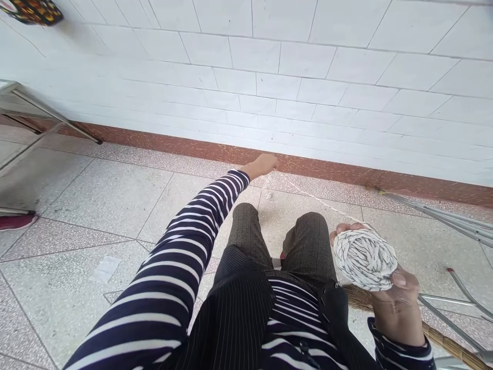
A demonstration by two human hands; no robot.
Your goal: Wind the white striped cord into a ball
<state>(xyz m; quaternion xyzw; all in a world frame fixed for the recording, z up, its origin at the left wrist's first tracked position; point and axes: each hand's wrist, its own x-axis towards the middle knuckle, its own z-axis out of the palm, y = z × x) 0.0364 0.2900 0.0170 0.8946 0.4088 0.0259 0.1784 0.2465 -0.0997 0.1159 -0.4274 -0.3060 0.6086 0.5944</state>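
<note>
My right hand (404,293) is wrapped around a fat ball of whitish cord (364,259), thumb on its near side and fingertips at its far edge. From the ball a single strand of cord (319,199) runs up and left to my left hand (264,164). That hand is stretched forward near the foot of the wall, its fingers closed on the cord. Below it a loose white tangle of cord hangs, thin and hard to make out against the floor.
A tiled wall (254,77) with a reddish skirting (173,147) stands ahead. Metal-legged furniture (57,115) is at left, beside a red shoe (17,222). Metal tubes (442,210) and a straw broom (358,297) lie at right. A white paper piece (106,269) lies on the floor.
</note>
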